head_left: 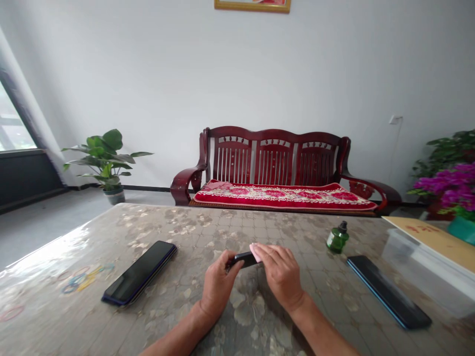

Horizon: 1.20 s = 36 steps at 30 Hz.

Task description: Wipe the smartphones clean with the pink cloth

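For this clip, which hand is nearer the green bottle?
Right. The right hand is left of the green bottle, not touching it; the left hand is farther left, beyond the right hand.

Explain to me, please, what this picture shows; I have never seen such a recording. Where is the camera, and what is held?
There is no machine here; the grip is two bare human hands. The single picture comes from a camera worn on the person's head, looking forward and down. The left hand holds one end of a slim black flat device, perhaps a phone. The right hand holds a small pale pink piece, perhaps cloth, against its other end. On the shiny brown flower-patterned table covering lie a black-screened phone with dark blue edges at left and a long black phone with a light blue edge at right. Thin coloured loops, a small green bottle and a translucent plastic box are also there.
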Available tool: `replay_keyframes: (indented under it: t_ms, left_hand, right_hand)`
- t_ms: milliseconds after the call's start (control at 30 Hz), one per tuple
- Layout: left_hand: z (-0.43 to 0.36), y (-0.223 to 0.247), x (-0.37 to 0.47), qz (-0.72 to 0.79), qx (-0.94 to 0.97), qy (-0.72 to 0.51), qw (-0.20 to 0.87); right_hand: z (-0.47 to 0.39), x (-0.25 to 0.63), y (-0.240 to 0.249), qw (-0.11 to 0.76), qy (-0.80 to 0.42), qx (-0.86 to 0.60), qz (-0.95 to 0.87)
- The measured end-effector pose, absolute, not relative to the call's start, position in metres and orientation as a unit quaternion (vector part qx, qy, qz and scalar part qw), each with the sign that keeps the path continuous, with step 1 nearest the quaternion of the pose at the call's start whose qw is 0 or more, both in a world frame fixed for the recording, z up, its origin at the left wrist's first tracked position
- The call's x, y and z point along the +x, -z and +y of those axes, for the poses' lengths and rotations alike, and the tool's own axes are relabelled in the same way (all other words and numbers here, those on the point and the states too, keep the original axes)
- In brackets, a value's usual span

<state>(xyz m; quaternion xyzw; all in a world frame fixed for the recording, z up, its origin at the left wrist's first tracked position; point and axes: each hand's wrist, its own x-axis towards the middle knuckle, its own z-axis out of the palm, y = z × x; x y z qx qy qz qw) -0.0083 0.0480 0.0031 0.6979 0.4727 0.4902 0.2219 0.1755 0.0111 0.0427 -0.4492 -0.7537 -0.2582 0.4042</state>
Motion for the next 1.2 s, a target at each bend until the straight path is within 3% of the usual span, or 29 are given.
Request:
replay_keyframes:
  t_ms: [367, 767, 1033, 1200]
  left_hand:
    - [0.045, -0.001, -0.005, 0.502, 0.729, -0.393, 0.252]
    - [0.047, -0.005, -0.006, 0.533, 0.735, -0.356, 0.223]
    - [0.045, -0.006, -0.006, 0.521, 0.741, -0.356, 0.229]
    - [0.046, -0.005, -0.007, 0.531, 0.741, -0.346, 0.221]
  right_hand:
    - [0.01, 0.175, -0.032, 0.372, 0.273, -0.454, -0.762]
    - [0.018, 0.213, -0.028, 0.383, 0.287, -0.524, -0.705]
    - [0.009, 0.176, -0.03, 0.36, 0.268, -0.467, -0.762]
    - [0.014, 0.196, -0.028, 0.363, 0.276, -0.499, -0.737]
